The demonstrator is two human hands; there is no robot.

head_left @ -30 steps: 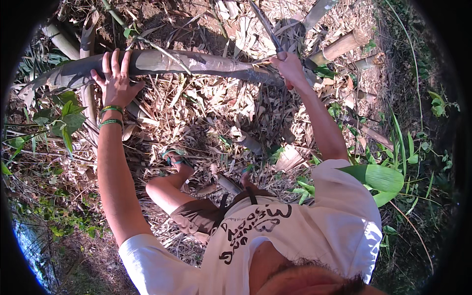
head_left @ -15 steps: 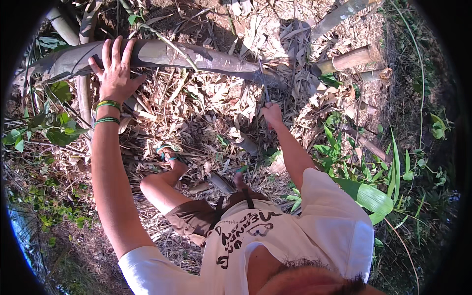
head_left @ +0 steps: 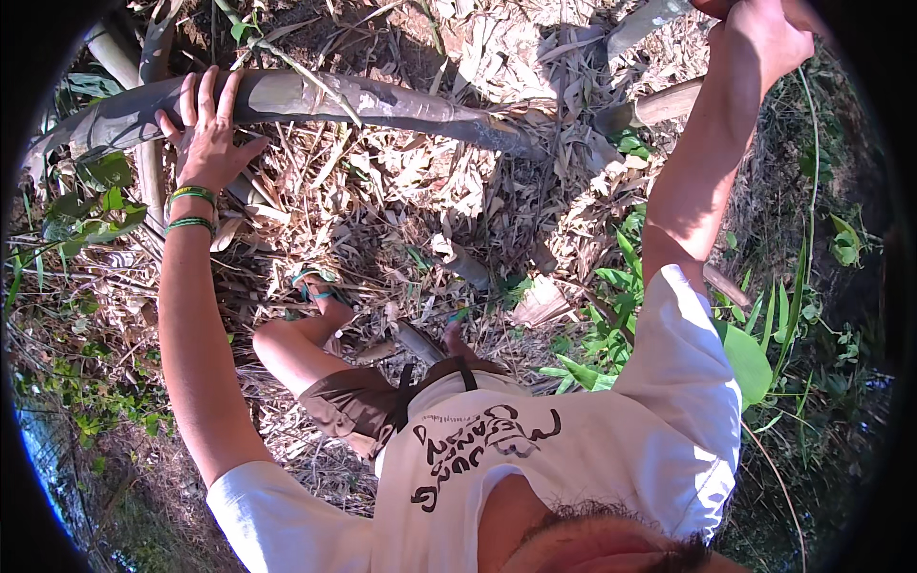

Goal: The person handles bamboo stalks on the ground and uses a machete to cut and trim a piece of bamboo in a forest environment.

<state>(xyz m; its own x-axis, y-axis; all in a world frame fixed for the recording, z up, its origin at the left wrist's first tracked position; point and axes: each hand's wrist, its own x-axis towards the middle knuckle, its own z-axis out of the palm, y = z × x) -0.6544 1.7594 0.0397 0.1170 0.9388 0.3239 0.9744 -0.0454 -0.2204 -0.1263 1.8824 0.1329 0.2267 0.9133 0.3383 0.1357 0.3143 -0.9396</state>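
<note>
A thick bamboo culm [head_left: 277,98] lies across the far side, running from the left edge to a dark, narrowing end near the middle. My left hand [head_left: 205,143] rests on its left part, palm down with fingers spread. At the upper right my right hand [head_left: 764,43] is raised, well away from the culm, its fingers wrapped round the handle of a machete. The blade lies beyond the picture's edge and cannot be seen.
Cut bamboo stumps [head_left: 664,103] stick out at the right of the culm. A short stump [head_left: 465,265] stands near my feet. Dry leaves [head_left: 382,191] cover the ground. Green leafy plants [head_left: 611,306] grow at the right, and a thin branch [head_left: 306,65] crosses the culm.
My right hand has swung up and away to the right with the machete, whose blade was at the culm's right end. My left hand stays on the culm.
</note>
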